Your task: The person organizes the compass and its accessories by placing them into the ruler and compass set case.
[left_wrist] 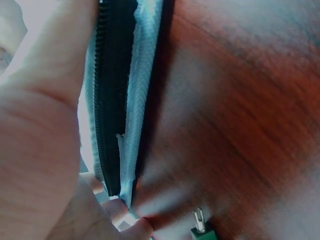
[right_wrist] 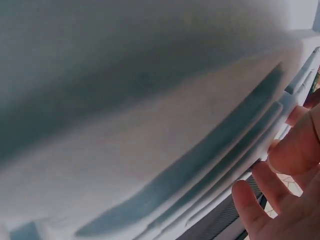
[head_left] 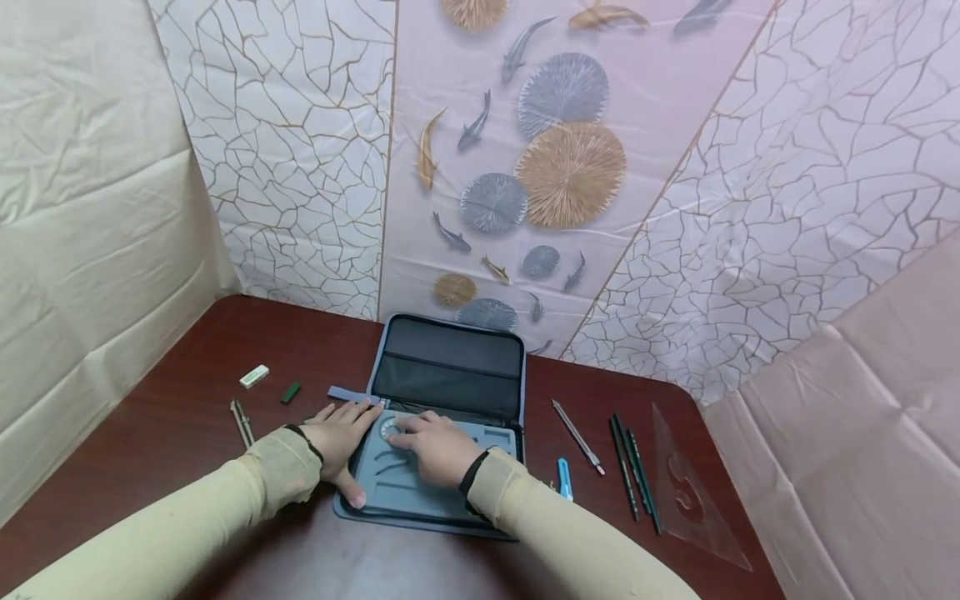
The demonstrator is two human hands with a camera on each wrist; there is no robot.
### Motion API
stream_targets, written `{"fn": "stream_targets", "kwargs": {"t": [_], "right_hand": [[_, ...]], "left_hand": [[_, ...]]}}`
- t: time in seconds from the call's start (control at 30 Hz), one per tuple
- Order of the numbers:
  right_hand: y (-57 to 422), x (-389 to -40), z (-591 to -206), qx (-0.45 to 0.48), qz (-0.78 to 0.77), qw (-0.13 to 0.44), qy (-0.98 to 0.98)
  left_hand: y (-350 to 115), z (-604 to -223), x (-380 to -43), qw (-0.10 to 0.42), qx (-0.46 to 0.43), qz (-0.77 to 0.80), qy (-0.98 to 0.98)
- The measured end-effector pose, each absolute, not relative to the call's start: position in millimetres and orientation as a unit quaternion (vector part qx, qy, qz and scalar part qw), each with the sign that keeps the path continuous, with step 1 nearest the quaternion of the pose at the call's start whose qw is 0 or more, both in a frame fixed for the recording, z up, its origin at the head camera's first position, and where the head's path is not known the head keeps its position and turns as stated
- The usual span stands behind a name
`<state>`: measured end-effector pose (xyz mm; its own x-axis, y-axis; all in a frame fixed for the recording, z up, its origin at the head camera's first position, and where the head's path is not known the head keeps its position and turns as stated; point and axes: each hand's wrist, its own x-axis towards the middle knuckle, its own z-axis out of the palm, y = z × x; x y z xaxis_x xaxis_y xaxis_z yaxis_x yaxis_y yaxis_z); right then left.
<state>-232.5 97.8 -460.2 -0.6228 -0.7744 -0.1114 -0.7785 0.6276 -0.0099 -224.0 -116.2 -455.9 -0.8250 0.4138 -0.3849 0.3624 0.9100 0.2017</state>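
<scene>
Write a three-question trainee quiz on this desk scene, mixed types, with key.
1. True or false: the zippered case lies open.
2. In the head view, which lies farthest right?
A) blue utility knife
B) transparent set square
C) dark green pencils
3. What is touching the round piece at the upper left of the tray?

Key: 1. True. 2. B. 3. The right hand, with its fingers.
</scene>
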Motion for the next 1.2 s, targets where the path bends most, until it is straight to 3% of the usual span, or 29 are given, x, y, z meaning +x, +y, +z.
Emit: {"fn": "stream_targets", "kwargs": {"t": [0.27,0.5,0.7,0.93,1.2], "right_hand": [[131.3,-237.9,-443.7,-0.388,-0.084,0.106,0.912],[236.3,-264.5,-436.3,-0.196,-0.143,0.097,0.965],[306.1,-270.0,-440.8,-0.092,-0.123,0.065,0.986],[321.7,-265.7,-449.6,-0.044,-0.137,0.115,0.983],[328.3,-266.5,-458.2,-0.008,-0.144,0.117,0.983]], "left_hand": [[-117.9,-457.9,-224.6,0.211,0.215,0.071,0.951],[-119.6,-471.1,-229.3,0.2,0.215,0.083,0.952],[-117.4,-455.4,-225.5,0.207,0.216,0.08,0.951],[-123.7,-466.0,-230.6,0.207,0.205,0.069,0.954],[-119.6,-460.7,-227.8,0.21,0.215,0.071,0.951]]}}
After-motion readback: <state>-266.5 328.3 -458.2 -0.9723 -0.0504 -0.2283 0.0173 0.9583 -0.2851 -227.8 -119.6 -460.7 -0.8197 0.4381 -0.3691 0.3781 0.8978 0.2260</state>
